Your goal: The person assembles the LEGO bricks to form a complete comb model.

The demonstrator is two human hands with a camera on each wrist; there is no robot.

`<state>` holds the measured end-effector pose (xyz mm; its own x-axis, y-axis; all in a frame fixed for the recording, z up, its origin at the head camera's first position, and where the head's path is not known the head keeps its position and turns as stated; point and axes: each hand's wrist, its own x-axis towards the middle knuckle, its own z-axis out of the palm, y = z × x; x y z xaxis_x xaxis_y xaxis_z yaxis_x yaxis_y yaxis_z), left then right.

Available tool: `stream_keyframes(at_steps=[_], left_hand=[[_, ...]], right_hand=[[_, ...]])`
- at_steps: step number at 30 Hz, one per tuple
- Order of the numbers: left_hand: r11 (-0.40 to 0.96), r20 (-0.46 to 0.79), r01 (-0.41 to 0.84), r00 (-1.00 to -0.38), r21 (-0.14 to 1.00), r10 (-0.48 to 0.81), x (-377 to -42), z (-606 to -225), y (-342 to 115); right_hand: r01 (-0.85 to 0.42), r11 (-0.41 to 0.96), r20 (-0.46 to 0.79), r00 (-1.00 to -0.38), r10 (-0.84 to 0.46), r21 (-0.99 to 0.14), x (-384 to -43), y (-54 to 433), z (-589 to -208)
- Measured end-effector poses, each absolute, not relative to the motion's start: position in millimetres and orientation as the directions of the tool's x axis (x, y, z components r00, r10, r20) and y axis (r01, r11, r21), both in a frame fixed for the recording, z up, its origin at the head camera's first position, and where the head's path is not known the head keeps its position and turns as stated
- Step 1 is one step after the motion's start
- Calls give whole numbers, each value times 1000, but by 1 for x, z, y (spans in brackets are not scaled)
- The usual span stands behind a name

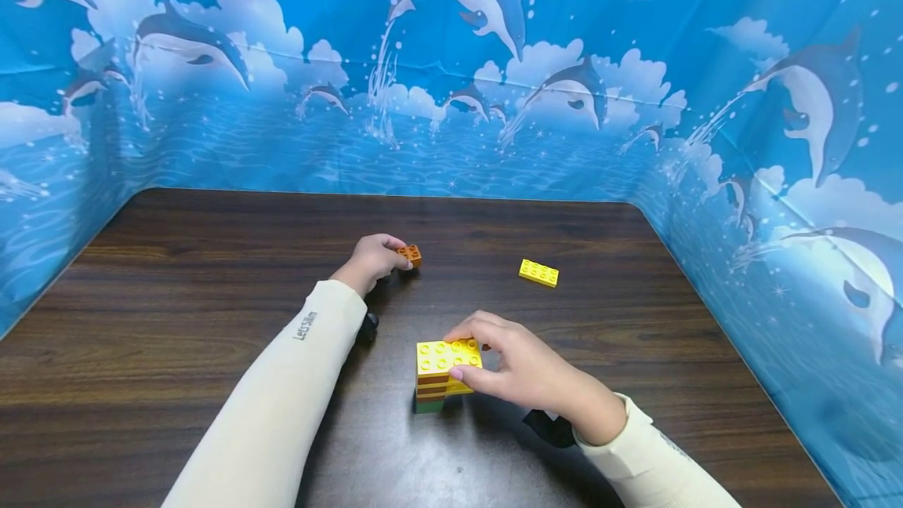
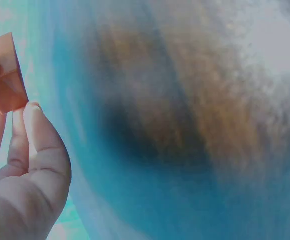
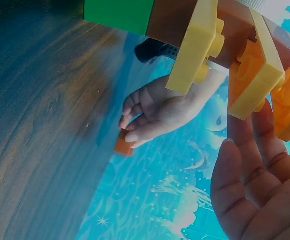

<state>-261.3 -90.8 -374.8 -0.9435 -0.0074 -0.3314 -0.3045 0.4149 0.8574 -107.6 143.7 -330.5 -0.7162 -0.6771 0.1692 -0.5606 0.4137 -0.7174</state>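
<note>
In the head view my left hand (image 1: 372,260) pinches a small brown-orange building brick (image 1: 412,255) over the far middle of the table. The same brick (image 2: 9,82) shows between thumb and fingers in the left wrist view. My right hand (image 1: 529,364) grips the top of a brick tower (image 1: 432,386), thumb on the near side and fingers behind. A green brick (image 3: 117,15) forms the tower's base; brown bricks (image 3: 171,20) and yellow plates (image 3: 192,50) alternate above it. The yellow plates jut out to the right, beyond the brown bricks.
A loose yellow plate (image 1: 539,273) with several studs lies on the dark wooden table (image 1: 212,281), right of and beyond the tower. A blue dolphin-print cloth (image 1: 395,155) hangs round the table's back and sides.
</note>
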Motion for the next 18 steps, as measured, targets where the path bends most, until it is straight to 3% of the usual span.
stream_keyframes(at_steps=[18], left_hand=[[318,-274,-253,-962,914,21,-242,-345,-105]], right_hand=[[-545,423,152,-724,-672,-724,-106,143,-330]])
